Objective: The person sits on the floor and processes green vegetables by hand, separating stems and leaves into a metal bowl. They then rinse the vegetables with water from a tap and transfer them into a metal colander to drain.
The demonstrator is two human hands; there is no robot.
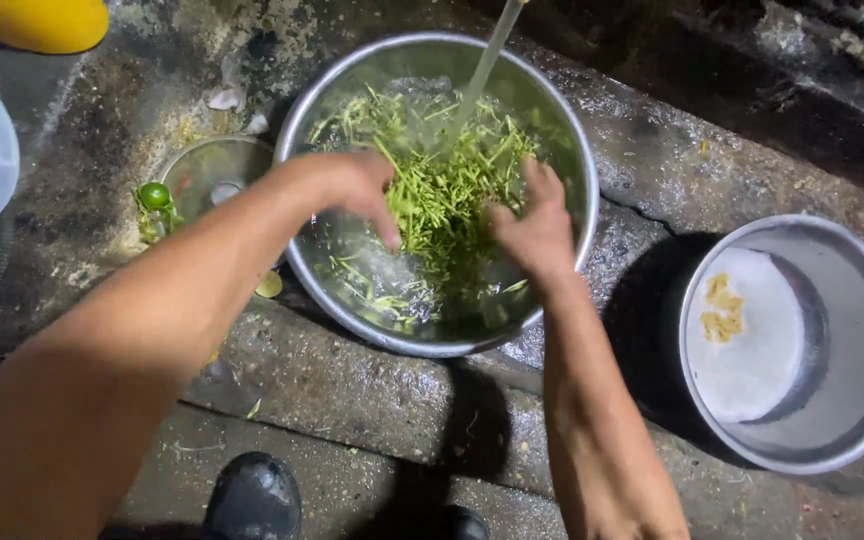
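A large steel bowl [302, 110] stands on a wet stone ledge and holds green stalks [442, 185] in water. A stream of water [484, 65] pours into it from above. My left hand [347, 190] reaches in from the left, its fingers bent down onto the stalks. On the right side of the heap is my right hand [532, 230], fingers curled against the greens. Both hands press the pile from either side; whether either one grips stalks I cannot tell.
A second steel bowl [852, 400] with a white plate and yellow scraps sits at the right. A small glass lid [214, 170] and a green lime [154, 195] lie left of the big bowl. A yellow container [42, 22] stands at top left. My dark shoe [252, 497] shows below.
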